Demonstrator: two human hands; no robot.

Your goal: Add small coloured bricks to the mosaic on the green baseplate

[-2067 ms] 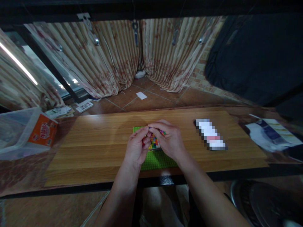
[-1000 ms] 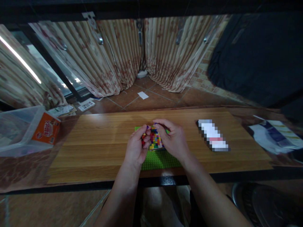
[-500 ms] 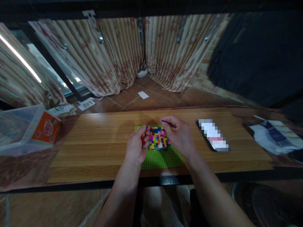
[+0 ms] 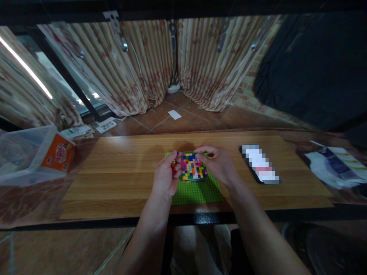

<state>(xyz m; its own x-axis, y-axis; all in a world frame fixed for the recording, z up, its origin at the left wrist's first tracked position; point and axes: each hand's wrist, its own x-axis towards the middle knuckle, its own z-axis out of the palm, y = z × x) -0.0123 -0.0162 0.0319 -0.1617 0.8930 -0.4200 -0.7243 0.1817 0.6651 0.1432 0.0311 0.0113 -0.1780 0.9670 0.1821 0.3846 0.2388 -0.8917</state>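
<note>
A block of many-coloured toy bricks (image 4: 194, 168) sits on a green studded baseplate (image 4: 197, 194). My left hand (image 4: 166, 173) is closed at the block's left side, with a small purple brick (image 4: 178, 154) at its fingertips and red bricks (image 4: 173, 167) partly hidden in the curled fingers. Bent over the block's top right edge, my right hand (image 4: 216, 163) has its thumb and forefinger pinched together at the far row. A purple toy brick is in that pinch, mostly covered by the fingertips. Something dark red shows under its curled fingers.
The wooden tabletop (image 4: 114, 179) carries a phone (image 4: 259, 164) with a blurred screen on the right. To the left stands a clear plastic bin (image 4: 25, 152) with an orange label. A white and blue plastic packet (image 4: 338, 164) lies at far right. Curtains (image 4: 143, 68) hang beyond.
My right hand has lowered its pinched purple brick onto the far edge of the block. My left hand keeps its place and hold. The view has shifted slightly.
</note>
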